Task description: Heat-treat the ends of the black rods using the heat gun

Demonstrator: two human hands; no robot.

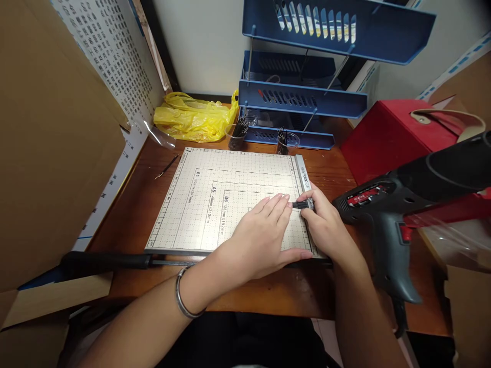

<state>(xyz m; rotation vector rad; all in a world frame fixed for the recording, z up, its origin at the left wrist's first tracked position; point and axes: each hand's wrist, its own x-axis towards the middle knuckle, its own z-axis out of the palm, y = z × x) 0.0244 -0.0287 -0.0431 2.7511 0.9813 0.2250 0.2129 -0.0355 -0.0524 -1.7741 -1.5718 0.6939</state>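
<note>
A small bundle of thin black wires [299,205] lies on the gridded paper cutter [199,204], close to its right edge ruler. My left hand [261,237] rests flat on the board with fingers stretched out, its fingertips at the left end of the bundle; anything under the palm is hidden. From the right, my right hand [324,220] pinches the other end between thumb and forefinger. Along the board's front side runs the cutter's blade arm, its black handle [107,260] sticking out to the left.
Behind the board stand two clear cups [235,138] of black wires, beside a yellow plastic bag [195,117] and a blue tiered rack [303,97]. A heat gun [395,230] and red box [383,133] are at right. Loose wires [167,166] lie left; cardboard [49,143] walls that side.
</note>
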